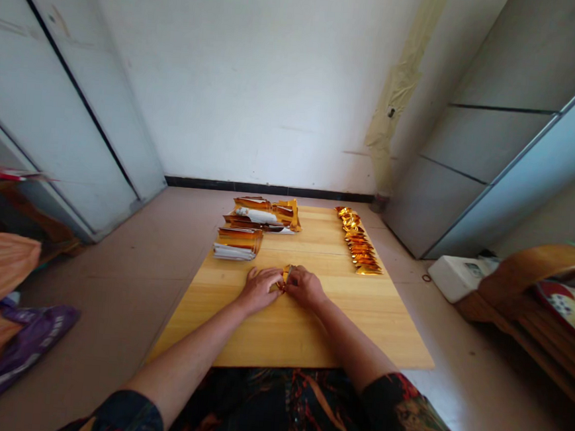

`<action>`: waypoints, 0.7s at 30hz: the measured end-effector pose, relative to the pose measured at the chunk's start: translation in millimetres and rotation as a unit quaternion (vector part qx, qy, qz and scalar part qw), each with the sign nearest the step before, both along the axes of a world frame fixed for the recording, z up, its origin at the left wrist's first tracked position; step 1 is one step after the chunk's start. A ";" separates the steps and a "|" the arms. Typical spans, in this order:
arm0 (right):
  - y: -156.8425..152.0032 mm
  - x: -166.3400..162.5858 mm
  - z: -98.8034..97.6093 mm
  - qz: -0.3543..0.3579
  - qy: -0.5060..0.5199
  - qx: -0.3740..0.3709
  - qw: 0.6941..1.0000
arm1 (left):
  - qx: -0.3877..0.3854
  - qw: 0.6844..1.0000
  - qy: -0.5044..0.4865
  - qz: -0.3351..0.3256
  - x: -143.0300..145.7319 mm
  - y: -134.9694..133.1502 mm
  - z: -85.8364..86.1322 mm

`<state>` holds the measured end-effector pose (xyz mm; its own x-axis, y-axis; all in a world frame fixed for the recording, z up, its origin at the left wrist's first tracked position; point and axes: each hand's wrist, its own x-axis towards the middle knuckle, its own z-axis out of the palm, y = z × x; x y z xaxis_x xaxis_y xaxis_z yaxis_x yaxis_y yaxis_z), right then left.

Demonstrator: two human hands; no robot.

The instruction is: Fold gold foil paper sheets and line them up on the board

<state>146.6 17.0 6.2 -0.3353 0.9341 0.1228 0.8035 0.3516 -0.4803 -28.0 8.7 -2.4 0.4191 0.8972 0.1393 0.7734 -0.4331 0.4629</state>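
Pinching gold foil piece (285,276) with fingertips closed: left hand (258,288) at its 9 o'clock, right hand (306,287) at 3, equally near.

Your left hand (260,288) and right hand (304,287) meet on the wooden board (308,330), pinching a small gold foil piece (285,274) between them; foil stacks (251,229) lie beyond your left hand.

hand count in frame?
2. The left hand and right hand meet at the middle of the wooden table, both pinching a gold foil piece. No other person's hands show.
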 end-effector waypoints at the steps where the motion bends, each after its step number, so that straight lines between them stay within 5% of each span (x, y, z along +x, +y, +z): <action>1: 0.0 -0.3 0.3 -0.003 -0.005 -0.002 1.000 | -0.002 1.000 0.007 -0.009 -1.1 -0.3 0.9; 12: 2.4 -0.2 0.5 0.000 -0.008 -0.018 1.000 | -0.028 0.995 0.067 -0.070 -8.6 0.0 9.9; 21: 0.5 14.8 -7.1 0.039 0.124 0.025 0.991 | -0.017 0.996 0.053 -0.073 -8.3 -1.8 10.7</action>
